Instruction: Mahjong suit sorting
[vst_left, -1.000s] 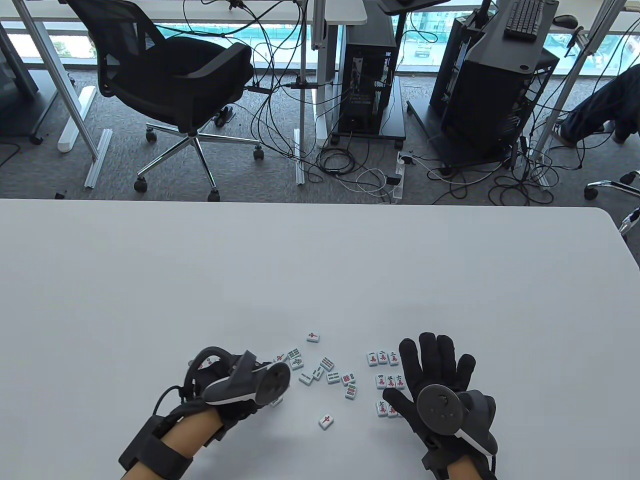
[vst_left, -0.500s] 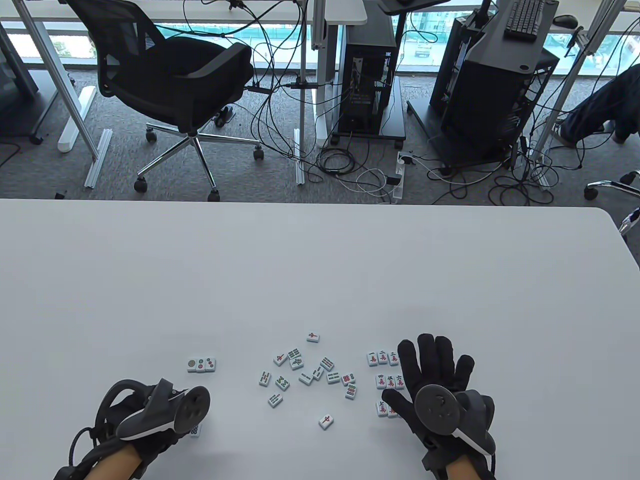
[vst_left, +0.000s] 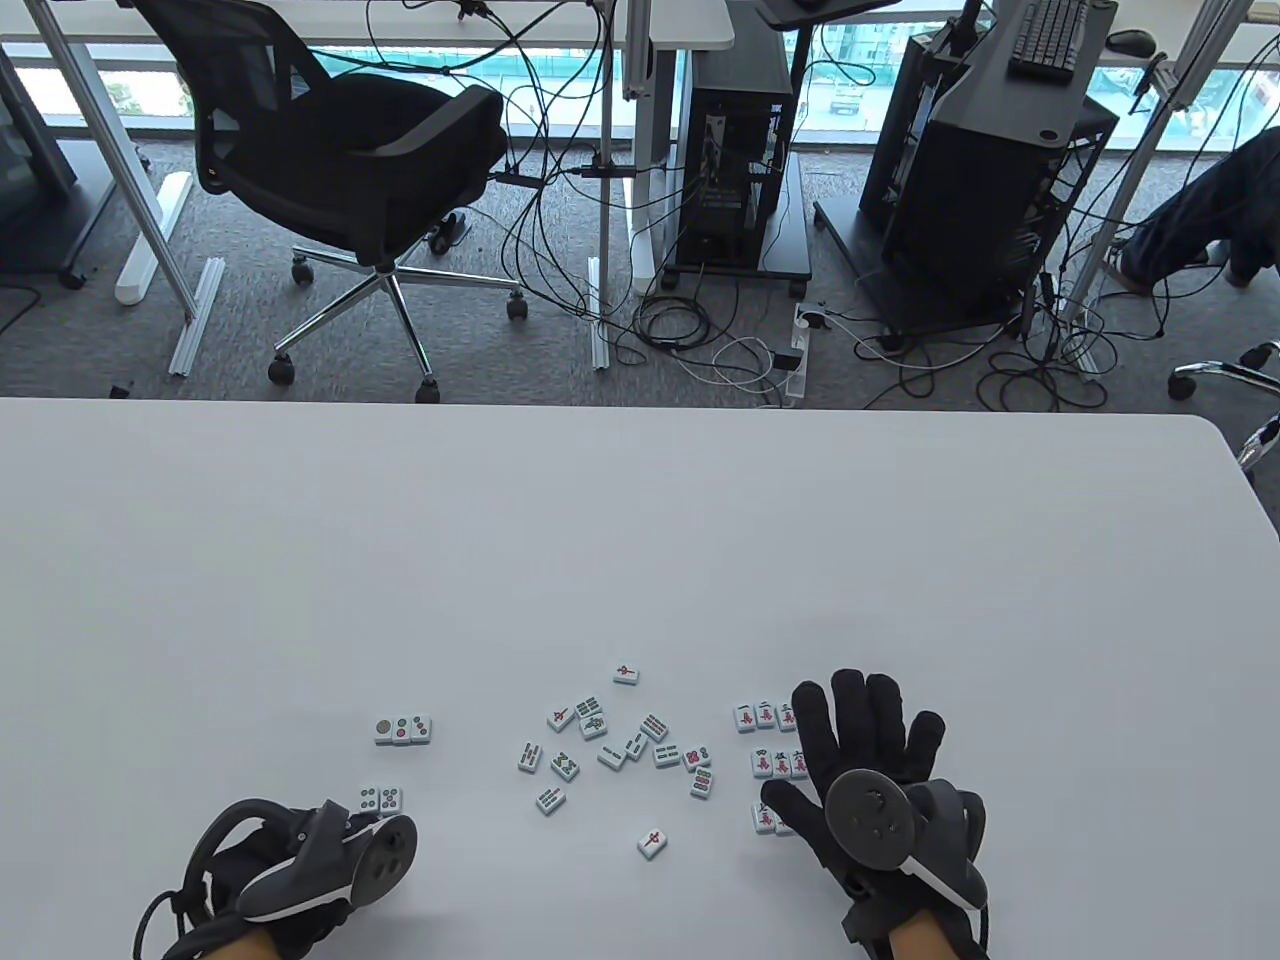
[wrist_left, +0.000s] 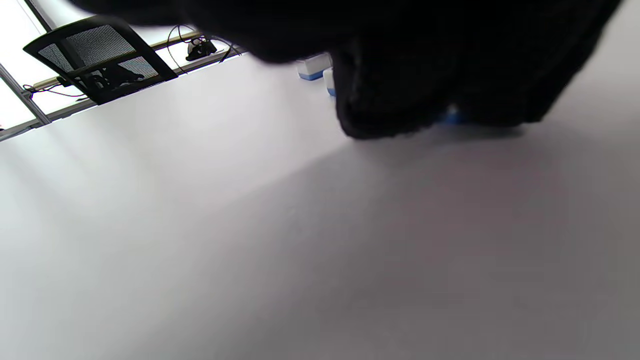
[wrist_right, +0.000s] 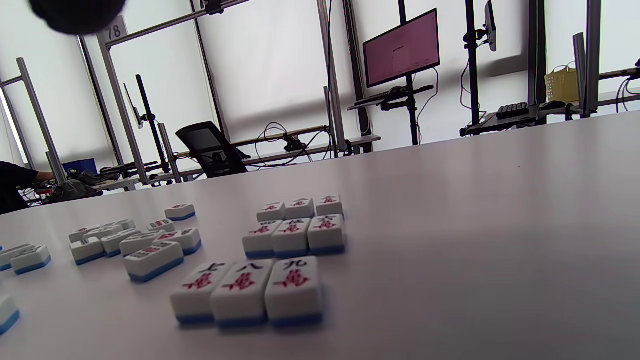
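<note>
Near desk's (vst_left: 640, 520) front-left: left hand (vst_left: 300, 870), grip unclear, now sitting behind 2 newly placed dot tiles (vst_left: 380, 799); dot sorting advancing. Right hand (vst_left: 865, 770) lying spread.

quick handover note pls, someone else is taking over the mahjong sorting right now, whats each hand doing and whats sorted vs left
Left hand: low at the near left edge, just below a pair of dot tiles; its fingers are hidden by the tracker, so grip unclear.
Right hand: flat, fingers spread, over the right side of the character tiles; holds nothing.
Done: character tiles stand in three rows of three, as the right wrist view shows. A row of three dot tiles sits on the left, with the pair nearer.
Left: the loose pile in the middle, mostly bamboo, plus single tiles and.
</note>
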